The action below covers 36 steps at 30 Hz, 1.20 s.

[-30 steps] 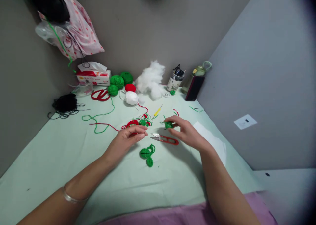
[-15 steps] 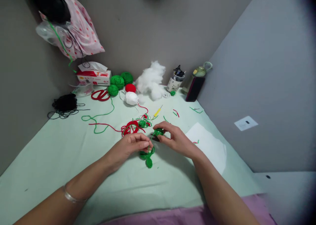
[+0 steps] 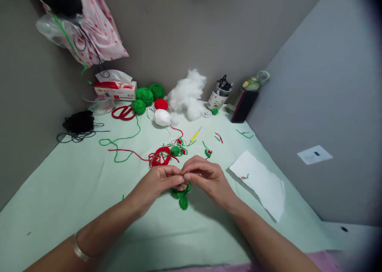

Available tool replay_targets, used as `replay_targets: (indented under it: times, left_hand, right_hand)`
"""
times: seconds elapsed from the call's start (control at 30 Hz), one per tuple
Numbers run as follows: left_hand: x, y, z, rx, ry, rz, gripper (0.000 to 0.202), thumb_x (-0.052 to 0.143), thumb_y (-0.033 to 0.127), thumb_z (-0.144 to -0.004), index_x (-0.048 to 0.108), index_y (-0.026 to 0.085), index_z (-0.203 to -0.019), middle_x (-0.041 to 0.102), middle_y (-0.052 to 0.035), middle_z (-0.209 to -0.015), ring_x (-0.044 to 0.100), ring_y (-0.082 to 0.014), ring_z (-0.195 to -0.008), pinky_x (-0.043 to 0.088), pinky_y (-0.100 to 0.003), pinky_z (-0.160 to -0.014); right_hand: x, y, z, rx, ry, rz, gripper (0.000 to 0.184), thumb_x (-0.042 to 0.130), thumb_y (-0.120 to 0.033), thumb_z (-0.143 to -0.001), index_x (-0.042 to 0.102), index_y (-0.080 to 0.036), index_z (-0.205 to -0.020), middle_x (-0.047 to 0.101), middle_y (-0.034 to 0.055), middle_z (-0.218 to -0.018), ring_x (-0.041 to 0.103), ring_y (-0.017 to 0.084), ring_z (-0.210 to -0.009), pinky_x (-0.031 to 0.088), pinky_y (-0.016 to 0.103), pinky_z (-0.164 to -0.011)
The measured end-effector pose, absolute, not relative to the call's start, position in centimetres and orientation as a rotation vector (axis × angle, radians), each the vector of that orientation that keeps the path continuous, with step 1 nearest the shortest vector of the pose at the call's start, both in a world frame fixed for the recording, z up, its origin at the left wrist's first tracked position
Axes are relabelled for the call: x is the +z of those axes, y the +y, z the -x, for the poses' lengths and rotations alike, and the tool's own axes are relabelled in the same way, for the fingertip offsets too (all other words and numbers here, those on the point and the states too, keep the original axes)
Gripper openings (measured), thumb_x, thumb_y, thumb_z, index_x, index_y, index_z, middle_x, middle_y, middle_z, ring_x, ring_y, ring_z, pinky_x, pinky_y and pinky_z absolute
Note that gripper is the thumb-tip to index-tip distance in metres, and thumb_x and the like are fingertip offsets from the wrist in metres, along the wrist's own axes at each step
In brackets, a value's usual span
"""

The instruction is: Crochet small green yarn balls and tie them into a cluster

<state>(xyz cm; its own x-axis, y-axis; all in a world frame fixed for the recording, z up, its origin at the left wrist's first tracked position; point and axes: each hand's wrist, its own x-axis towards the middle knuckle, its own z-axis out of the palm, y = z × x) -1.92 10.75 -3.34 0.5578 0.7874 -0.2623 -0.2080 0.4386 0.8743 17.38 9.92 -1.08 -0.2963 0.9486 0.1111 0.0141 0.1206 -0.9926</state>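
My left hand is closed in a pinch, with a bit of green yarn at its fingertips. My right hand meets it, thumb and fingers pressed together at the same spot; what they pinch is hidden. Just below the fingers lies a green crocheted piece with loops of green yarn, partly covered by my left hand. Beyond the hands are a red yarn ring and a small green ball among tangled threads. A little green and red piece lies behind my right hand.
A yellow-handled hook, red-handled scissors, green yarn balls, white stuffing and black yarn lie farther back. A tissue box, pen cup, bottle and phone stand by the walls. White paper lies right.
My right hand has come in to meet my left. The green piece it held is out of sight, and the small green and red piece behind it is uncovered. The view has shifted slightly.
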Motion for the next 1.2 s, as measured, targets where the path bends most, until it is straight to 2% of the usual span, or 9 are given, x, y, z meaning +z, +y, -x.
replay_targets:
  times: [0.1,0.17,0.27,0.43,0.6,0.67,0.8,1.0,1.2]
  left_hand:
    - [-3.3,10.8,1.9,0.71,0.805,-0.914,0.024,0.081,0.038,-0.081,0.076,0.015,-0.085,0.073,-0.0036,-0.08,0.064,-0.0141,-0.078,0.047,-0.027,-0.076]
    - [-3.2,10.8,1.9,0.732,0.843,-0.906,0.024,0.081,0.038,-0.08,0.073,0.016,-0.085,0.073,-0.0025,-0.08,0.066,-0.0146,-0.078,0.049,-0.028,-0.077]
    - [-3.2,10.6,1.8,0.699,0.85,-0.927,0.021,0.08,0.036,-0.081,0.069,0.018,-0.085,0.072,-0.001,-0.079,0.067,-0.0141,-0.076,0.05,-0.028,-0.076]
    - [-3.1,10.0,1.2,0.648,0.803,-0.975,0.017,0.08,0.03,-0.08,0.071,0.018,-0.088,0.074,-0.0013,-0.084,0.067,-0.0132,-0.078,0.052,-0.026,-0.076]
    - [-2.3,10.1,1.2,0.713,0.861,-0.98,0.015,0.077,0.031,-0.081,0.071,0.018,-0.084,0.074,-0.0012,-0.076,0.07,-0.0144,-0.077,0.054,-0.026,-0.077]
    - [-2.2,10.3,1.4,0.749,0.879,-0.996,0.016,0.077,0.031,-0.08,0.072,0.018,-0.087,0.072,-0.0002,-0.075,0.069,-0.0144,-0.075,0.055,-0.027,-0.075]
    - [-2.9,10.8,1.8,0.779,0.914,-1.058,0.022,0.076,0.03,-0.08,0.073,0.019,-0.099,0.069,0.0016,-0.077,0.067,-0.0137,-0.072,0.054,-0.027,-0.072]
    - [-3.5,10.9,1.6,0.655,0.926,-1.272,0.017,0.069,0.033,-0.083,0.073,0.017,-0.085,0.066,-0.0013,-0.078,0.06,-0.0142,-0.069,0.049,-0.028,-0.069]
    - [-2.4,10.4,1.6,0.594,0.878,-1.388,0.031,0.057,0.04,-0.094,0.065,0.019,-0.072,0.058,0.0009,-0.065,0.055,-0.0141,-0.064,0.044,-0.027,-0.066]
  right_hand:
    - [-0.8,10.3,-17.8,1.401,-1.332,1.018,0.017,0.075,-0.036,-0.088,0.073,-0.02,-0.083,0.072,0.0047,-0.088,0.062,0.013,-0.068,0.052,0.027,-0.061]
    - [-0.7,10.7,-18.3,1.451,-1.168,1.059,0.021,0.072,-0.039,-0.09,0.066,-0.02,-0.085,0.071,0.0027,-0.08,0.056,0.01,-0.06,0.045,0.023,-0.054]
    - [-1.0,11.2,-18.8,1.477,-1.074,1.101,0.025,0.072,-0.041,-0.09,0.061,-0.02,-0.084,0.06,-0.0041,-0.063,0.045,0.007,-0.051,0.036,0.02,-0.049]
    - [-1.9,10.7,-17.9,1.525,-1.284,1.17,0.028,0.066,-0.045,-0.093,0.061,-0.018,-0.086,0.066,0.0006,-0.079,0.05,0.007,-0.055,0.04,0.023,-0.053]
    - [-2.6,10.0,-17.1,1.659,-1.353,1.213,0.03,0.057,-0.05,-0.097,0.054,-0.022,-0.089,0.055,-0.0064,-0.059,0.046,0.008,-0.043,0.033,0.022,-0.045]
    - [-2.6,10.0,-17.1,1.62,-1.4,1.203,0.03,0.057,-0.049,-0.097,0.054,-0.021,-0.088,0.054,-0.0058,-0.062,0.045,0.008,-0.047,0.032,0.022,-0.047]
    - [-2.0,10.2,-17.3,1.328,-1.492,1.232,0.029,0.06,-0.046,-0.095,0.057,-0.02,-0.083,0.051,-0.0035,-0.068,0.044,0.011,-0.06,0.035,0.025,-0.056]
    - [-1.6,10.3,-17.8,1.166,-1.503,1.249,0.027,0.062,-0.044,-0.095,0.058,-0.019,-0.083,0.051,-0.0031,-0.07,0.044,0.011,-0.061,0.034,0.026,-0.057]
    - [-2.1,10.4,-17.6,1.149,-1.466,1.275,0.024,0.064,-0.041,-0.092,0.06,-0.02,-0.082,0.051,-0.0027,-0.069,0.042,0.011,-0.06,0.033,0.026,-0.055]
